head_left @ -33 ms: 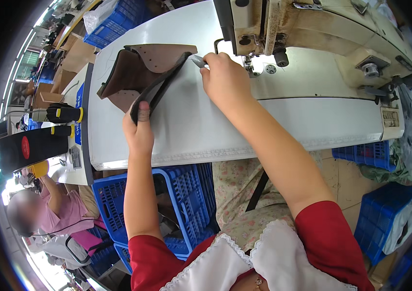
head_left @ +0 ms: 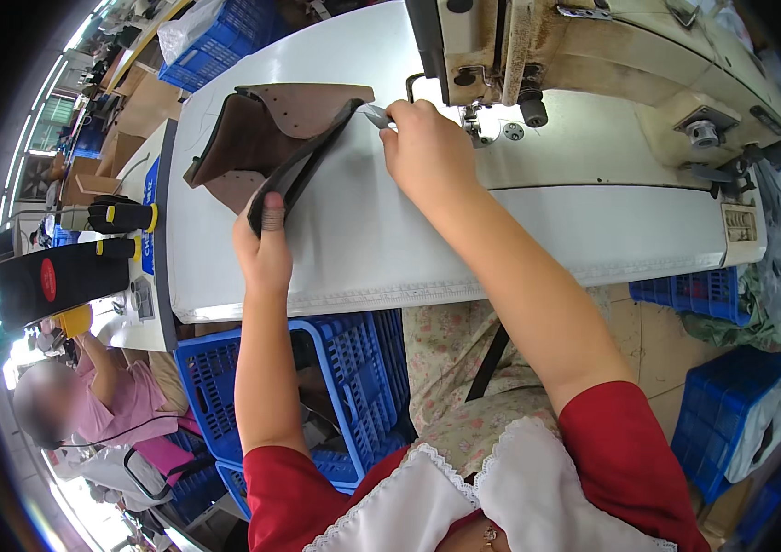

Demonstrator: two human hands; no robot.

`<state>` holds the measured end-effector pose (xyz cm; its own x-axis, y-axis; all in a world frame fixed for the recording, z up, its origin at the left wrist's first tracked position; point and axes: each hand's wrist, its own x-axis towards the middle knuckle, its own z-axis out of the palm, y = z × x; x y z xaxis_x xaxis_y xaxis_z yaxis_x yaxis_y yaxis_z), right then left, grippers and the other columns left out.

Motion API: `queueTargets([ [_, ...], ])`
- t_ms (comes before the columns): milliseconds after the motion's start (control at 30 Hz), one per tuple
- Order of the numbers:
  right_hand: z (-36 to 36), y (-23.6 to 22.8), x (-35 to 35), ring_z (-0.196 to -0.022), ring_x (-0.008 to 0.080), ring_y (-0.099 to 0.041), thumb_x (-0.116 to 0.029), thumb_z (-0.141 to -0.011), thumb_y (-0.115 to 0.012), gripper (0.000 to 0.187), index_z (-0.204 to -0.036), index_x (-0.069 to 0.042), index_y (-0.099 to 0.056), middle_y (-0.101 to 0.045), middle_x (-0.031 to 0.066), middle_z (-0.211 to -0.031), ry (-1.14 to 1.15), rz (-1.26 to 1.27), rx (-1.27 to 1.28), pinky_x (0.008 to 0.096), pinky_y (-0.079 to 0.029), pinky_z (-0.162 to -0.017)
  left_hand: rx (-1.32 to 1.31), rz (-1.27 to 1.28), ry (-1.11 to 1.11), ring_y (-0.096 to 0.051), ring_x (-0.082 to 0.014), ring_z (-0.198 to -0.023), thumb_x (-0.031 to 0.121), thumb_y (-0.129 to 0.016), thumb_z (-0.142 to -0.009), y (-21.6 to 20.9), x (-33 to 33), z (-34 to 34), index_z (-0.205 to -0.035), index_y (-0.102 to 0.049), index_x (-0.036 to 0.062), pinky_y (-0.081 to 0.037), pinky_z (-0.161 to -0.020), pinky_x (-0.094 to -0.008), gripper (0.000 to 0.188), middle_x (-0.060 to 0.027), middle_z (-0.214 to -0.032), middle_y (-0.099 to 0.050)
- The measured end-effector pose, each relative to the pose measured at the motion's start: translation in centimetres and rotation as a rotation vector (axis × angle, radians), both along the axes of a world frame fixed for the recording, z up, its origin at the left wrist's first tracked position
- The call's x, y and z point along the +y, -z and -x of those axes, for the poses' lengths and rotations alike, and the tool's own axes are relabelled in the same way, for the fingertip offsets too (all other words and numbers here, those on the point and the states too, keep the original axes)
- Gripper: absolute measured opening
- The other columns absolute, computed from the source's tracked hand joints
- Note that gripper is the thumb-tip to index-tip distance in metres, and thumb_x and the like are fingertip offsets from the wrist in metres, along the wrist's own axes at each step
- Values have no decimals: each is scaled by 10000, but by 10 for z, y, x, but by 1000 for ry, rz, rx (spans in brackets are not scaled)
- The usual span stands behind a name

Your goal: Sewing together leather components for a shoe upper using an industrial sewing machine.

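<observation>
A folded brown leather upper (head_left: 303, 138), with small punched holes and a dark inner edge, stands partly open on the white sewing table. My left hand (head_left: 264, 235) is closed on its near dark edge, thumb on top. In my right hand (head_left: 432, 152), closed, are small thread snips; only their grey metal tip (head_left: 375, 115) shows, the rest lies inside the fingers. That tip points left at the far corner of the leather, very close to it; whether they touch I cannot tell. Just right of my right hand is the sewing machine's presser foot (head_left: 480, 124).
The beige sewing machine (head_left: 611, 55) fills the far right. A blue crate (head_left: 344, 386) stands below the table's front edge, by my left forearm. More blue crates (head_left: 731, 423) are at the right. On the left, a person in pink (head_left: 123, 396) sits by another machine (head_left: 63, 281).
</observation>
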<state>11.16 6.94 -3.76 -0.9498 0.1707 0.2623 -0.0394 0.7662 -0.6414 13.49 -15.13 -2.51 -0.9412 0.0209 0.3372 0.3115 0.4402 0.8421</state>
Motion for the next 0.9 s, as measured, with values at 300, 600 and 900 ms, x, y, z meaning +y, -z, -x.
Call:
queueTargets([
  [300,12,3,-2,-822,348,-670,-182,-870,-658,187,-994,-42,-671,-652,163,-906,25,1,59,439,-543,-732,23,-48,118,-557,-159,-996,409,-583,-990,-6,12,-1,-1160,-646,-58,-421,-906,-290,501,-79,-1070,-656],
  [600,-33,-4,20,-812,337,-674,-186,-863,-662,166,-978,-66,-667,-661,137,-926,-44,-29,-23,441,-536,-738,68,-64,97,-559,-151,-943,399,-582,-992,-1,5,-2,-1145,-650,-53,-421,-886,-288,482,-66,-1004,-658],
  [900,-19,-7,20,-901,341,-666,-215,-853,-668,239,-1031,-55,-673,-669,142,-999,-50,68,-97,432,-527,-800,24,20,-44,-445,-109,-779,441,-564,-991,5,-2,0,-1020,-663,-32,-369,-705,-251,484,13,-812,-538],
])
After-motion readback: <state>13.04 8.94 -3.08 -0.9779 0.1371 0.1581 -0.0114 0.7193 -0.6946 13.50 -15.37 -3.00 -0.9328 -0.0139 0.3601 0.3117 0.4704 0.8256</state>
